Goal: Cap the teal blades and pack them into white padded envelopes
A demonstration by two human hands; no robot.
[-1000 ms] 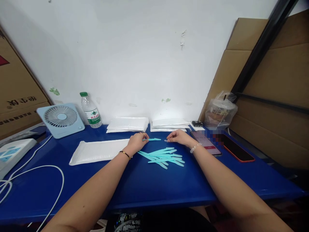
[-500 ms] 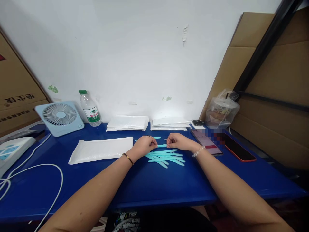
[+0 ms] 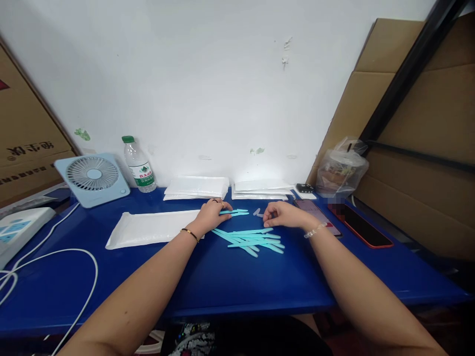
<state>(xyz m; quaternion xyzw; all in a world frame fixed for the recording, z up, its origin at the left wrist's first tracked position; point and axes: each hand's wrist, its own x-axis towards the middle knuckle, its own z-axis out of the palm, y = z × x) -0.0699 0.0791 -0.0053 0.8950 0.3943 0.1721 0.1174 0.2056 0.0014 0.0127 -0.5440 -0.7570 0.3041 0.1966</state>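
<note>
My left hand (image 3: 212, 217) pinches the left end of a teal eyebrow razor (image 3: 240, 214). A second teal razor (image 3: 237, 210) lies right beside it on the far side. My right hand (image 3: 279, 216) has its fingers drawn together, with a small clear plastic cap (image 3: 260, 215) at the fingertips. Another clear cap (image 3: 256, 211) rests on the table just past it. Between my hands and nearer to me is a loose pile of teal eyebrow razors (image 3: 256, 240), crossing one another. A long white padded packet (image 3: 148, 230) lies left of the pile, its right end partly under my left hand.
Two stacks of white packets (image 3: 196, 188) (image 3: 261, 189) stand against the wall. Left are a blue fan (image 3: 92, 179), a water bottle (image 3: 140, 168), a power strip (image 3: 22, 227) and white cable. Right are two phones (image 3: 365, 227) (image 3: 330, 225) and a bagged cup (image 3: 341, 170).
My hands have moved apart. The left carried the razor away to the far side, beside another razor. The right moved slightly right with the clear cap, now separated from the razor.
</note>
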